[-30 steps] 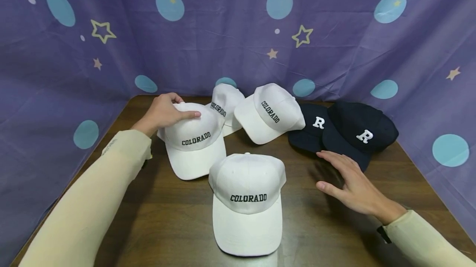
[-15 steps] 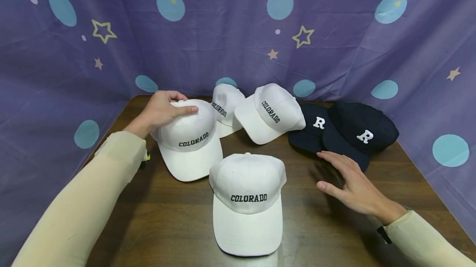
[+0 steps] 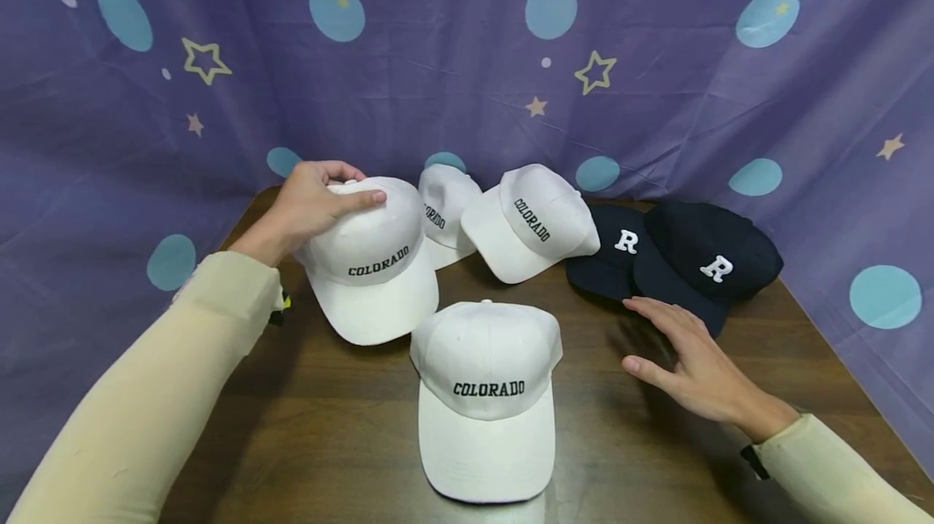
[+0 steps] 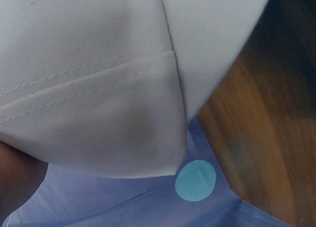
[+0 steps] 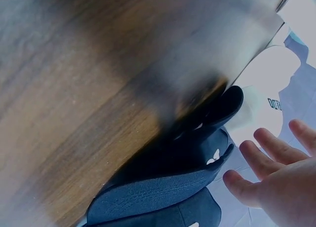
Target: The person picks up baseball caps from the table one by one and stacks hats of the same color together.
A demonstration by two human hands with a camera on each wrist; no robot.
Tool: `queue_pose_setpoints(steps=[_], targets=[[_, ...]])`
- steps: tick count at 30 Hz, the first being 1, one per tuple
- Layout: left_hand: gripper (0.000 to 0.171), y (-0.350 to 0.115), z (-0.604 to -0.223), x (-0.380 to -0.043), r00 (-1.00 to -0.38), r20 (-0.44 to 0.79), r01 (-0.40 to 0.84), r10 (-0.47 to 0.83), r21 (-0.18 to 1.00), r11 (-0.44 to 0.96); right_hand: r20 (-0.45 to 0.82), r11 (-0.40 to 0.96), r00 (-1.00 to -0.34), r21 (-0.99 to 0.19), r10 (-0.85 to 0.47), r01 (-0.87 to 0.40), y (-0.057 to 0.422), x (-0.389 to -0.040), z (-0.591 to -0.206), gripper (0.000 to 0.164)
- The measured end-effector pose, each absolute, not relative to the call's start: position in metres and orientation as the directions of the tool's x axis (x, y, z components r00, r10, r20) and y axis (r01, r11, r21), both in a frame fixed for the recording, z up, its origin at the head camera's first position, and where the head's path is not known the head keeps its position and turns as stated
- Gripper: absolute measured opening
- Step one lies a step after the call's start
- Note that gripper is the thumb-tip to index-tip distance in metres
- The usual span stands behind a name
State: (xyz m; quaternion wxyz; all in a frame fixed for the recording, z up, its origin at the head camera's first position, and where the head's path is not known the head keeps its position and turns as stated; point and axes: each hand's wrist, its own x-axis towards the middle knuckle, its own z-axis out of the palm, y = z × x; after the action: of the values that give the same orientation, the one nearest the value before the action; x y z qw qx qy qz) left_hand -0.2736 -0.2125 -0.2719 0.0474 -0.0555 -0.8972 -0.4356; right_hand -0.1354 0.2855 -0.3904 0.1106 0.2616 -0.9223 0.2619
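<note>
At the table's left, my left hand [image 3: 310,204] grips the crown of a white baseball cap [image 3: 372,264] lettered COLORADO, thumb on the front and fingers behind the top. The left wrist view is filled by this cap's side [image 4: 98,89], with part of the hand at the lower left corner. My right hand [image 3: 696,366] hovers with loosely spread fingers in front of two navy caps marked R. The nearer navy cap [image 3: 711,244] overlaps the other navy cap [image 3: 613,264]. In the right wrist view the fingers point toward the caps and hold nothing.
A front white COLORADO cap [image 3: 486,402] sits mid-table, its brim toward me. Two more white caps stand at the back, a tilted white cap [image 3: 533,220] overlapping a smaller-looking white cap [image 3: 445,212]. The wooden table [image 3: 306,435] meets a purple starry curtain [image 3: 438,45] behind.
My left hand has raised the white cap and shifted it slightly left, away from the white cap behind it. My right hand and the other caps stay in place.
</note>
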Motion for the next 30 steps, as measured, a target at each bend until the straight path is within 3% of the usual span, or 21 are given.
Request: queue_pose_setpoints(steps=[12,22,30], targets=[[0.05,-0.212,-0.246,-0.268,-0.976,0.216,0.186,-0.008,0.856,0.483,0.347,0.727,-0.836,-0.42,-0.425,-0.543,0.286,-0.136,-0.389,0.075],[0.043,-0.192,-0.24,-0.259,-0.98,0.188,0.2,0.067,0.922,0.332,0.346,0.725,-0.836,-0.422,-0.426,-0.544,0.287,-0.136,-0.389,0.075],[0.043,-0.17,-0.237,-0.248,-0.975,0.172,0.206,0.142,0.935,0.288,0.325,0.733,-0.847,-0.427,-0.422,-0.529,0.287,-0.135,-0.389,0.075]])
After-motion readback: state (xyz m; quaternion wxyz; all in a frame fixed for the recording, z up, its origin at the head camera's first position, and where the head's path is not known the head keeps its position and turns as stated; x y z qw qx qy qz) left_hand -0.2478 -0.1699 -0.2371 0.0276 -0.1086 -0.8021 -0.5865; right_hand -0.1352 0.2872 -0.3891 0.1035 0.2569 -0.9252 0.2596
